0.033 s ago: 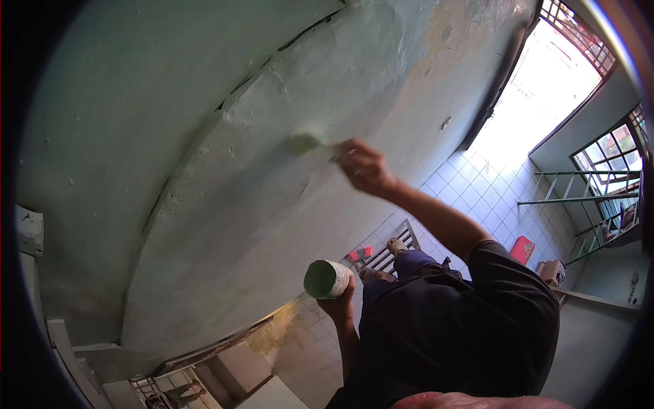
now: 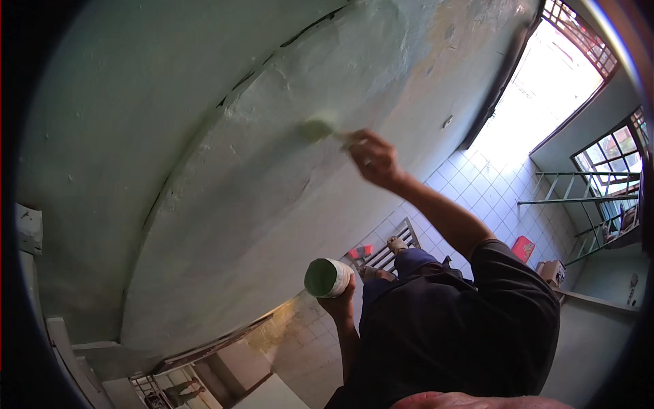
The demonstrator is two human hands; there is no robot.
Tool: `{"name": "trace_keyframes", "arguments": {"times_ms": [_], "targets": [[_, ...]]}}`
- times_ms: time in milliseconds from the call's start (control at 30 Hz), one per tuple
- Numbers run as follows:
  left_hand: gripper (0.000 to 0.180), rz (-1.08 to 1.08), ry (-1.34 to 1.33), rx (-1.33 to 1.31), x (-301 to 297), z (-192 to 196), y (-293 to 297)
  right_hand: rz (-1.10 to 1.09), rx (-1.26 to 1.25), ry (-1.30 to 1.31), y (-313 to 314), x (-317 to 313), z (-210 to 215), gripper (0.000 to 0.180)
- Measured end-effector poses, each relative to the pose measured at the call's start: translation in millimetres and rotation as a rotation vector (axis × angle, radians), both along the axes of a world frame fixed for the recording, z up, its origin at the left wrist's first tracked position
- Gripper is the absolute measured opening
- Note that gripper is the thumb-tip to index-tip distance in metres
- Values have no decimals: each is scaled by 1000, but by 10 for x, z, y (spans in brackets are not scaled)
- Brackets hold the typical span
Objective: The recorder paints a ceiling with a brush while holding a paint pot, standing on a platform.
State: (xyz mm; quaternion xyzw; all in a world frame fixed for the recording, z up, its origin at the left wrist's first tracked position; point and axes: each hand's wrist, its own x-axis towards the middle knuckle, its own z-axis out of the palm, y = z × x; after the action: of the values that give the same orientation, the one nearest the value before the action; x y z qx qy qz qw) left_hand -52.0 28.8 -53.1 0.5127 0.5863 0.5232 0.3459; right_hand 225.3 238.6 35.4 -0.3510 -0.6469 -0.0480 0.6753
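The right hand [image 2: 373, 158] is reaching up to the pale green plastered wall [image 2: 225, 170], its fingers curled tight around the handle of a paintbrush [image 2: 320, 130]. The brush's green-loaded bristles are pressing flat against the wall, just left of the hand, below a dark crack that is running diagonally across the plaster.

The left hand [image 2: 338, 301] is holding a small round paint can [image 2: 327, 277] low and close to the body, fingers wrapping underneath and around its white side; the open mouth is facing the camera and showing green paint inside. The can is sitting well apart from the brush, lower in the picture.

Far below, a white tiled floor [image 2: 490, 191] is showing, with a small red box-shaped package [image 2: 523, 248] lying on it near a green metal railing [image 2: 579, 198]. A slatted ladder step [image 2: 388, 253] is bearing the person's sandalled foot [image 2: 396, 243].
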Motion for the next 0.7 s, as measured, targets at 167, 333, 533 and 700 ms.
{"name": "trace_keyframes", "arguments": {"times_ms": [167, 333, 533, 700], "targets": [[70, 19, -43, -9, -35, -12, -34, -465, 41, 153, -19, 652, -31, 14], [71, 57, -10, -2, -84, -35, -116, -475, -12, 78, -15, -184, -132, 14], [73, 89, 27, 68, -208, -123, -183, 517, -140, -38, -366, -1786, -224, 25], [74, 118, -9, 43, -228, -122, -212, 321, 41, -130, -251, -1507, -91, 16]]}}
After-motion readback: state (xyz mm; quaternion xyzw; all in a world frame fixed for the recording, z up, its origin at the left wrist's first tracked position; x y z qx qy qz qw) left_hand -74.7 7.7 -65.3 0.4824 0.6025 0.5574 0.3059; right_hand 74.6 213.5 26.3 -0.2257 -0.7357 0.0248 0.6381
